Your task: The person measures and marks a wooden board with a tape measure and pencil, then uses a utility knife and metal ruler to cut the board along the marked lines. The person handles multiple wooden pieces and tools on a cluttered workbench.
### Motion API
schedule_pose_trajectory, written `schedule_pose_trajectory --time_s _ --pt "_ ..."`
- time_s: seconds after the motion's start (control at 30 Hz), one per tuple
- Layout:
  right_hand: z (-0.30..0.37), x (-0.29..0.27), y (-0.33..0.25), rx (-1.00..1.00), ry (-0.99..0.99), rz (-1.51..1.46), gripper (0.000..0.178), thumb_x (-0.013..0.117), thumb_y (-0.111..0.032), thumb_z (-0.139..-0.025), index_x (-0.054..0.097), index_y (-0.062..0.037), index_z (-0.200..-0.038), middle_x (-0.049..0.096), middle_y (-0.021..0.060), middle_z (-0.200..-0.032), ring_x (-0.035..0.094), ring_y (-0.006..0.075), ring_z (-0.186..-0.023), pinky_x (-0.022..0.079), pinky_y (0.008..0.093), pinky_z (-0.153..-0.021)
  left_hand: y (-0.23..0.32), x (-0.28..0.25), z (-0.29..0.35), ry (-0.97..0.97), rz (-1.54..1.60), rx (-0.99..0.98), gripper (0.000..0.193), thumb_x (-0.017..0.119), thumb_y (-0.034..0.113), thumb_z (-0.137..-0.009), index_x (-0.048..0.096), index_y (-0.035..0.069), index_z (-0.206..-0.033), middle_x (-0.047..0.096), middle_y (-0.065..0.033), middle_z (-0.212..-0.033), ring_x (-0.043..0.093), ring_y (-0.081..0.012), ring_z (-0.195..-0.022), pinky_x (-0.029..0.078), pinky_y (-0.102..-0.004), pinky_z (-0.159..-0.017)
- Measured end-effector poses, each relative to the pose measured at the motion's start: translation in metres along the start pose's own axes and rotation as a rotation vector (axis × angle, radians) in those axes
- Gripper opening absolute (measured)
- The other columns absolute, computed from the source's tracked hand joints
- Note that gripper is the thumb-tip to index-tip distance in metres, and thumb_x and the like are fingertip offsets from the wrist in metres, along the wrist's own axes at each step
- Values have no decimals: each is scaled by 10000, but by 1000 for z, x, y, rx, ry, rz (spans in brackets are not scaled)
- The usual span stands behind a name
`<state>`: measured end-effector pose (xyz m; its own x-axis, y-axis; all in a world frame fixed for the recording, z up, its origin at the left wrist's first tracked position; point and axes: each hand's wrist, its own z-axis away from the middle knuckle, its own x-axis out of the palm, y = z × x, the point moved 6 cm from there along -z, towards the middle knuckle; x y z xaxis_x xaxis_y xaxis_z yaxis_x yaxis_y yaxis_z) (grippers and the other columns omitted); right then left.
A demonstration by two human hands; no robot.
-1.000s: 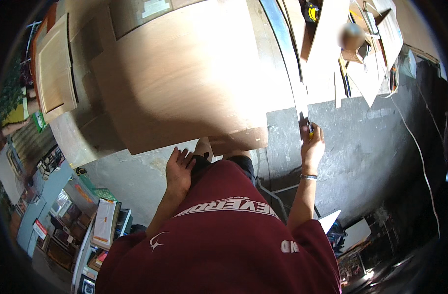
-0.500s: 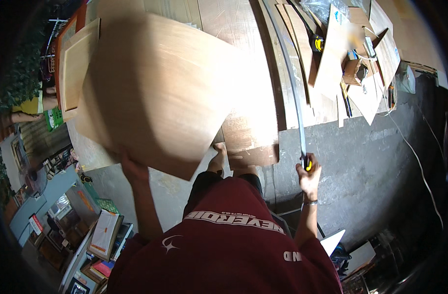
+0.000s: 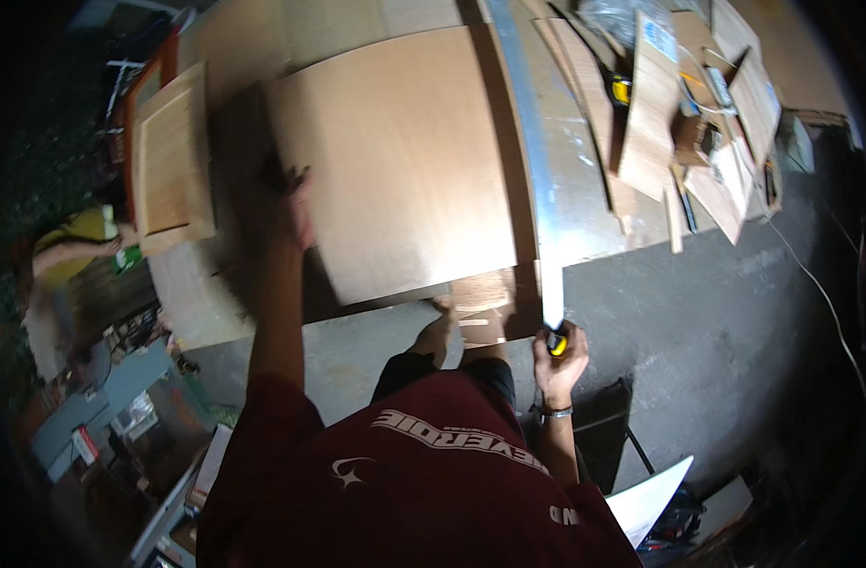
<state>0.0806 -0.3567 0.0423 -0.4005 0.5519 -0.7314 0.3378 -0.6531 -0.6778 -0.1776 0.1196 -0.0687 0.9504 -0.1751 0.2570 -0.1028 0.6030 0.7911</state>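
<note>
A pale plywood sheet lies nearly flat over the work surface in front of me, its near edge reaching just over my feet. My left hand is at its left edge, fingers closed on it, somewhat blurred. In my right hand is a black and yellow tape measure. Its long metal blade runs away from me along the right side of the sheet, past the far edge of view. A brown wooden board shows beneath the sheet's near edge.
To the right are scrap plywood pieces, a second tape measure and a small cardboard box. A framed wooden panel stands at the left, near another person's arm. A white cable trails across the grey floor.
The plywood sheet has swung from tilted to nearly flat and moved right. My left hand has moved up along its left edge. My right hand with the tape measure has shifted left and slightly nearer.
</note>
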Motion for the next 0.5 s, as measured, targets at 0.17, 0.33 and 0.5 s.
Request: schedule_pose_trajectory --time_s 0.17,0.33,0.5 --pt "3 6 4 23 2 -29 256 761 -94 -776 652 20 -978 643 161 -851 621 324 -786 501 416 -747 17 77 39 -228 -32 37 450 556 230 -1059 475 54 -1465 556 -78 -1426 529 -191 -1298 426 -374 -1102" --pt "5 -5 11 20 9 2 301 760 -117 -784 640 43 -1009 645 185 -896 634 354 -829 507 432 -790 17 81 15 -59 -151 227 643 562 381 -1050 384 0 -1536 458 -142 -1553 455 -248 -1413 351 -380 -1171" --pt "2 -19 14 50 27 21 285 757 -116 -796 635 45 -997 641 179 -902 626 339 -824 502 424 -794 31 93 -4 73 -902 317 830 440 571 -1040 327 -90 -1528 382 -277 -1577 334 -344 -1500 267 -385 -1217"
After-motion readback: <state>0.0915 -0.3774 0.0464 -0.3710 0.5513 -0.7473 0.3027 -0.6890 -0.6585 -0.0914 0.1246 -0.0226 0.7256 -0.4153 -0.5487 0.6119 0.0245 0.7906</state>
